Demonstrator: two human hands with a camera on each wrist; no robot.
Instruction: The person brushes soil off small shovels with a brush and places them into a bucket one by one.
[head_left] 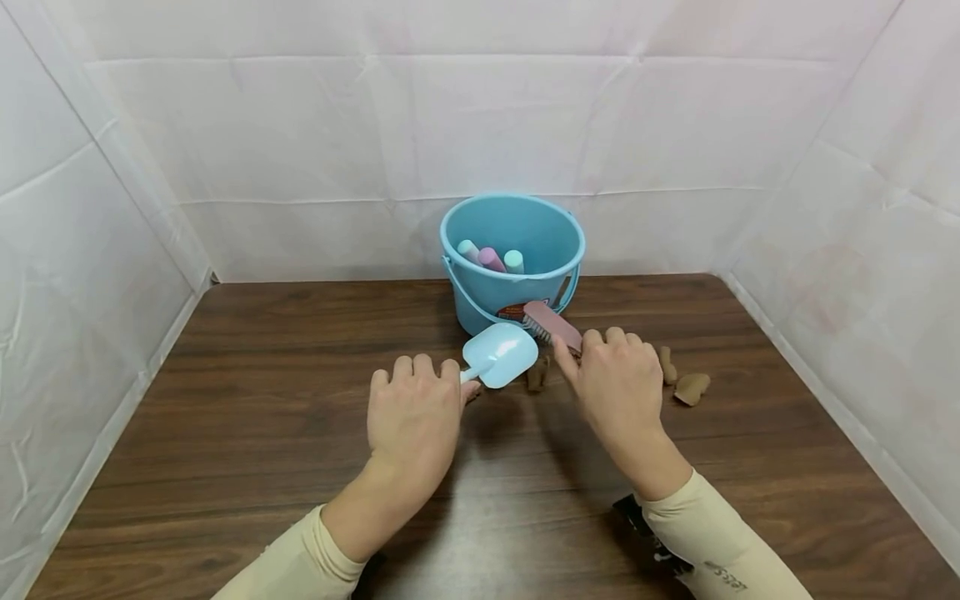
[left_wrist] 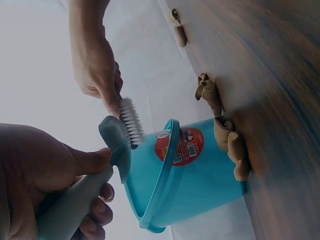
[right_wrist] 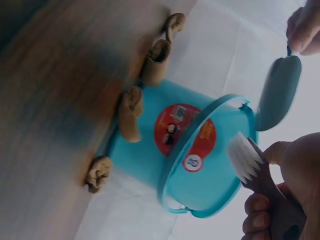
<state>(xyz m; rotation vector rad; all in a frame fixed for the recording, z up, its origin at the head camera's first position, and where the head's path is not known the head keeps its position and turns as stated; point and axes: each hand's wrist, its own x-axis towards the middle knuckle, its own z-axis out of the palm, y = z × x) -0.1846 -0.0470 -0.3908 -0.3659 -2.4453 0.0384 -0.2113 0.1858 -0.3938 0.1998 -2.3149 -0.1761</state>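
Note:
My left hand [head_left: 415, 408] grips the handle of a small light blue scoop [head_left: 501, 354], its fingers curled round it in the left wrist view. The scoop's blade is above the table, in front of the blue bucket [head_left: 480, 293]. In my right hand [head_left: 621, 392] is a pink brush [head_left: 555, 325] with white bristles [right_wrist: 242, 156]. The bristles are close to the scoop's blade; whether they touch, I cannot tell. Under the tools, several brown crumpled pieces [right_wrist: 156, 62] lie on the table by the bucket's base, partly hidden in the head view.
Inside the bucket, two mint-tipped sticks [head_left: 513, 262] and one purple-tipped stick [head_left: 491, 258] lean on the wall. Another brown piece [head_left: 691, 388] lies right of my right hand on the dark wooden table [head_left: 285, 417]. White sheeting [head_left: 315, 133] encloses the back and sides.

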